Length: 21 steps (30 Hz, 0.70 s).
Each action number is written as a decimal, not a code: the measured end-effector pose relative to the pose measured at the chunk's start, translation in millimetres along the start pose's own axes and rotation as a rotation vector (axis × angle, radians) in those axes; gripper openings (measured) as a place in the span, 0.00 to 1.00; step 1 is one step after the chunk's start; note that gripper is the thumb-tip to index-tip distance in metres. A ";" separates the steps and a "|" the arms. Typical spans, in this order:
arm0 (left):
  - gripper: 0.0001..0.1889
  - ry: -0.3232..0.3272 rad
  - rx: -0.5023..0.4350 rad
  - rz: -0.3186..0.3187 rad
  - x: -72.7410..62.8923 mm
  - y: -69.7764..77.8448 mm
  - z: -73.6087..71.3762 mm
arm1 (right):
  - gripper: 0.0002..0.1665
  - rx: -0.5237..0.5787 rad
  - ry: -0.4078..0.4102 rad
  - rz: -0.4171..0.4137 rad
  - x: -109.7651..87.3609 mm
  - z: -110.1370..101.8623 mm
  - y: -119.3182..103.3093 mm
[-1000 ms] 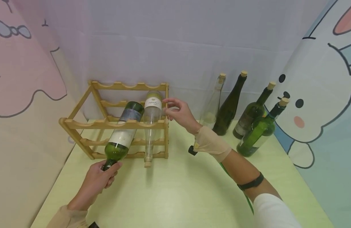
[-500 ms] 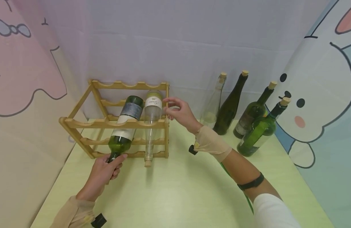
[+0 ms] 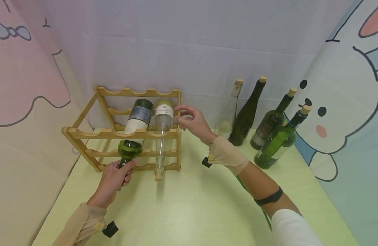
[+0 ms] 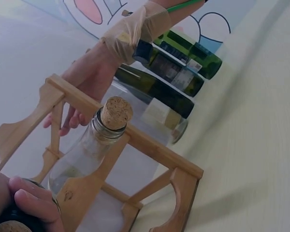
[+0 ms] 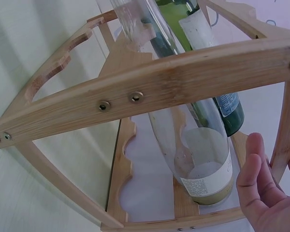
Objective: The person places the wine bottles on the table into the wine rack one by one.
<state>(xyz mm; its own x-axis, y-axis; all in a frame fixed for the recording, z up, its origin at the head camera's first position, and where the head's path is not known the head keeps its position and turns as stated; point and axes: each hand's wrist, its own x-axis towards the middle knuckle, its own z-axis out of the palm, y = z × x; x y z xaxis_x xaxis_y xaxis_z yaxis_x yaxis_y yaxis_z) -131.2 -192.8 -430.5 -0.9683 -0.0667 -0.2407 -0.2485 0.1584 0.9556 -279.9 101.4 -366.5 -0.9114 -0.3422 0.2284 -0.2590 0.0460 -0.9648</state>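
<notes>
Head view: left hand [image 3: 112,177] grips green bottle [image 3: 138,120] by its neck, body slanting into wooden rack [image 3: 96,133]; clear bottle [image 3: 163,122] lies within rack. Right hand [image 3: 196,123] holds rack's right rear upright. Four corked bottles [image 3: 245,118] stand right of rack.

Left wrist: cork [image 4: 117,113] of clear bottle juts from rack's front.

Right wrist: upright passes between right fingers [image 5: 253,169].

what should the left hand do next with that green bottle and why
Probably ease the green bottle down and straighten it in the rack before letting go: the left hand grips its neck, its body is already inside the frame, and it slants compared with the clear bottle beside it.
</notes>
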 end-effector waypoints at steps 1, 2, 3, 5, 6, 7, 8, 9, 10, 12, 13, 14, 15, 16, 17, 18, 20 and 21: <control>0.21 0.005 -0.004 -0.001 0.4 0.2 0.2 | 0.23 -0.001 -0.002 -0.002 0.0 0.3 0.0; 0.21 0.008 -0.009 -0.002 0.9 0.3 0.5 | 0.24 -0.001 -0.004 -0.004 0.0 0.3 0.3; 0.21 0.007 -0.016 -0.003 1.4 0.4 0.9 | 0.24 0.000 -0.006 -0.006 0.0 0.3 0.8; 0.21 0.012 -0.027 -0.006 2.5 0.6 1.7 | 0.25 0.000 -0.007 -0.009 0.1 0.1 1.4; 0.21 0.013 -0.032 -0.007 3.1 0.7 2.1 | 0.26 0.001 -0.008 -0.012 0.1 -0.2 1.7; 0.21 0.013 -0.039 -0.008 3.5 0.9 2.6 | 0.26 0.001 -0.007 -0.014 0.0 -0.3 1.5; 0.22 0.013 -0.043 -0.008 3.9 1.2 3.0 | 0.26 0.004 -0.006 -0.014 0.0 -0.6 1.8; 0.22 0.013 -0.045 -0.009 4.3 1.6 3.5 | 0.26 0.003 -0.006 -0.015 0.0 -0.9 1.9; 0.22 0.015 -0.049 -0.010 4.7 2.1 4.0 | 0.25 0.001 -0.004 -0.015 -0.1 -1.1 1.6; 0.21 0.013 -0.055 -0.011 6.1 2.8 4.5 | 0.25 0.003 -0.001 -0.018 0.1 -1.3 1.8; 0.21 0.012 -0.056 -0.011 6.8 3.3 4.7 | 0.25 0.002 0.000 -0.019 0.3 -1.3 2.1; 0.21 0.011 -0.057 -0.011 7.8 3.6 4.8 | 0.25 0.001 0.001 -0.021 0.5 -1.3 2.5; 0.21 0.010 -0.057 -0.012 8.7 3.9 4.8 | 0.25 0.000 0.002 -0.025 0.6 -1.3 2.6; 0.21 0.010 -0.057 -0.013 9.6 4.0 4.7 | 0.25 -0.001 0.003 -0.028 0.5 -1.1 2.6; 0.21 0.009 -0.056 -0.015 10.5 4.1 4.6 | 0.25 0.000 0.001 -0.031 0.3 -0.7 2.8; 0.21 0.009 -0.053 -0.016 11.6 4.3 4.5 | 0.24 -0.001 0.002 -0.034 0.1 -0.4 3.0; 0.22 0.012 -0.041 -0.017 13.1 5.0 4.4 | 0.24 -0.002 0.003 -0.036 -0.8 0.2 3.1; 0.23 0.011 -0.032 -0.019 13.8 5.5 4.4 | 0.24 -0.002 0.005 -0.035 -1.4 0.5 3.2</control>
<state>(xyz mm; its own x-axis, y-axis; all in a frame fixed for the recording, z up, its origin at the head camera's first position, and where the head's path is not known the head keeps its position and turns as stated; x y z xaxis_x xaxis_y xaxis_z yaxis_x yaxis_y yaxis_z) -146.0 -188.6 -429.3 -0.9629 -0.0807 -0.2573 -0.2659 0.1252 0.9558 -279.2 101.6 -370.0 -0.9032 -0.3393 0.2629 -0.2917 0.0359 -0.9558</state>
